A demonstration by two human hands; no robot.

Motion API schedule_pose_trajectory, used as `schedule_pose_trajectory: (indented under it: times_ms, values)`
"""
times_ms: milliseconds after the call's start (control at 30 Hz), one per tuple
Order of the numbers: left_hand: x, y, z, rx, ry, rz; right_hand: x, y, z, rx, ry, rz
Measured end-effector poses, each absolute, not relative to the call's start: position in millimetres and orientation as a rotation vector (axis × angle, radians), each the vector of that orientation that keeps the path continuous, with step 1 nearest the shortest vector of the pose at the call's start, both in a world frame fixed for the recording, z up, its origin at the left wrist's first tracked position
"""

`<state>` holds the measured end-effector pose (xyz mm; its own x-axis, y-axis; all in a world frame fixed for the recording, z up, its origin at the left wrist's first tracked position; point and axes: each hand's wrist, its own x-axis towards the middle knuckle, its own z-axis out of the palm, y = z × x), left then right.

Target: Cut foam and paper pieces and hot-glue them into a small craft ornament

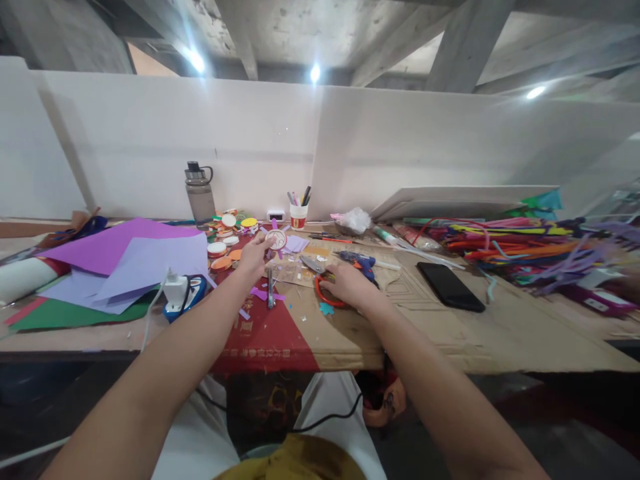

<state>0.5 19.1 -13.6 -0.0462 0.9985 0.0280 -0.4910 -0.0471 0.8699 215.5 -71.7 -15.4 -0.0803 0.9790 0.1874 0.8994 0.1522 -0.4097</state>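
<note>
My left hand [254, 257] is closed on a small round disc [275, 241] with a pale patterned face and purple strips sticking out round its edge. It holds the disc above the cardboard, left of some lilac paper pieces [296, 244]. My right hand [345, 283] has its fingers curled at the orange handles of the scissors [313, 265], whose blades point up and left. A blue glue gun [364, 264] lies just beyond that hand. Between the hands are a pen-like cutter [271, 288], purple scraps [263, 294] and a turquoise flower shape [327, 308].
Purple sheets [145, 270] and a power strip [185, 297] lie left. Behind stand a bottle [201, 197], stacked discs [229, 230] and a pen cup [299, 217]. A black phone [450, 287] and many coloured pipe cleaners [520, 243] are on the right.
</note>
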Motion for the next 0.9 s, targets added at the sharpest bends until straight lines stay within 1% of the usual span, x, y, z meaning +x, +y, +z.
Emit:
schedule_pose_trajectory:
  times_ms: [300, 500, 700, 900]
  values:
    - [-3.2, 26.0, -12.8, 0.63, 0.828, 1.435, 212.3, -68.0, -23.8, -1.898, -2.09, -0.019]
    - [-6.5, 28.1, -10.1, 0.605, 0.822, 1.39, 208.9, -69.2, -20.5, -1.849, -2.04, -0.101]
    - [-6.9, 30.4, -11.8, 0.642, 0.811, 1.373, 207.4, -63.9, -20.6, -1.642, -1.879, -0.018]
    - [-11.3, 37.8, -15.0, 0.672, 0.767, 1.414, 206.0, -62.4, -22.7, -1.565, -1.806, 0.047]
